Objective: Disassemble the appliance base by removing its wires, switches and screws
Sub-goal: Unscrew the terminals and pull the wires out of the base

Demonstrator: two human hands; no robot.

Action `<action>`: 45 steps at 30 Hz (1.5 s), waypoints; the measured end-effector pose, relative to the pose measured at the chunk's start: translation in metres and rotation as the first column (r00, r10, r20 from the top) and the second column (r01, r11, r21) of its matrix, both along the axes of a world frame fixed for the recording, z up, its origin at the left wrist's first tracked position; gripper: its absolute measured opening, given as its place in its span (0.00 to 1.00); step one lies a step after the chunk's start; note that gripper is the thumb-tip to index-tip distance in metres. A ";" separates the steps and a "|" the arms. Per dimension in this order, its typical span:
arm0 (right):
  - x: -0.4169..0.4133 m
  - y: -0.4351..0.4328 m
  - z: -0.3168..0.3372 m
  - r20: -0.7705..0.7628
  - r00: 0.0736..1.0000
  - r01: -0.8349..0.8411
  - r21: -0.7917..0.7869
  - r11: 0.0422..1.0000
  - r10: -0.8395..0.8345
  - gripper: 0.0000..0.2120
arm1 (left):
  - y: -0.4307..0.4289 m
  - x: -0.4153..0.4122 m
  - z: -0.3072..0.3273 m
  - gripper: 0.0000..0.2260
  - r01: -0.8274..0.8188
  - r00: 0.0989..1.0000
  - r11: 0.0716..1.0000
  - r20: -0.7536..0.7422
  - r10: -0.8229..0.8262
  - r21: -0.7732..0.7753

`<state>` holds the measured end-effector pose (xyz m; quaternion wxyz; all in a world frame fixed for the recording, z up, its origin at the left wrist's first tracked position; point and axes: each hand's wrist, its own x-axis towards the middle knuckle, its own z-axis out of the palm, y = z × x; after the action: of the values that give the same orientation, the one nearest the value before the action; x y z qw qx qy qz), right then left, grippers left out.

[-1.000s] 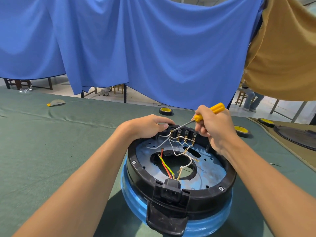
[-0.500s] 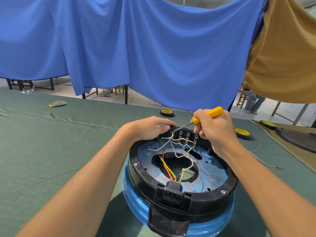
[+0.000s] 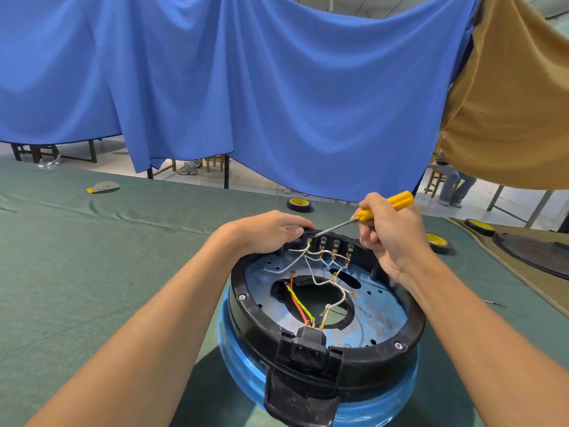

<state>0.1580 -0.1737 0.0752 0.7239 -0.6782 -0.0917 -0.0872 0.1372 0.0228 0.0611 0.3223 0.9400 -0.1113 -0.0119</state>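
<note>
A round appliance base (image 3: 409, 331) with a black rim and blue body lies upside down on the green cloth. White wires (image 3: 311, 269) run from a row of switches (image 3: 335, 243) at its far edge; red and yellow-green wires (image 3: 300, 306) lead to the black power socket (image 3: 308, 348) at the near edge. My left hand (image 3: 264, 231) grips the far rim beside the leftmost switch. My right hand (image 3: 388, 229) holds a yellow-handled screwdriver (image 3: 385, 206), its tip at the leftmost switch terminal.
Rolls of black and yellow tape (image 3: 298, 204) (image 3: 438, 240) (image 3: 478, 226) lie beyond the base. A dark round part (image 3: 535, 251) sits on a tan cloth at right. Blue and tan curtains hang behind. A person's legs (image 3: 452, 186) show at the far right.
The view has shifted slightly. My right hand has lifted a little with the screwdriver, the tip staying at the leftmost switch. My left hand stays on the rim.
</note>
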 end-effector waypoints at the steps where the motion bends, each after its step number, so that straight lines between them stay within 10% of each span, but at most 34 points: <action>1: 0.000 0.000 0.000 0.001 1.000 -0.003 0.005 1.000 0.003 0.17 | 0.000 0.000 0.000 0.15 0.001 1.000 1.000 0.002 -0.001 0.000; 19: -0.003 0.003 -0.003 0.082 0.996 -0.017 -0.175 0.984 0.032 0.16 | 0.001 0.003 -0.003 0.15 -0.008 1.000 1.000 0.004 0.008 -0.015; 30: 0.023 0.009 0.018 -0.284 0.952 -0.139 -0.077 0.987 0.112 0.14 | 0.000 0.001 0.000 0.15 -0.017 1.000 1.000 -0.020 0.016 -0.016; 38: 0.002 0.003 0.000 0.123 0.992 -0.003 -0.194 0.981 0.027 0.17 | -0.001 0.001 -0.001 0.15 -0.005 1.000 0.999 -0.008 0.005 -0.033; 45: -0.010 0.004 0.000 0.604 0.766 0.195 -0.544 0.816 0.220 0.20 | 0.000 0.003 -0.003 0.15 -0.012 1.000 1.000 -0.008 0.012 -0.010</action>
<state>0.1481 -0.1698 0.0757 0.4075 -0.7922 -0.3604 -0.2767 0.1402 0.0228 0.0584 0.3275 0.9390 -0.1043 -0.0131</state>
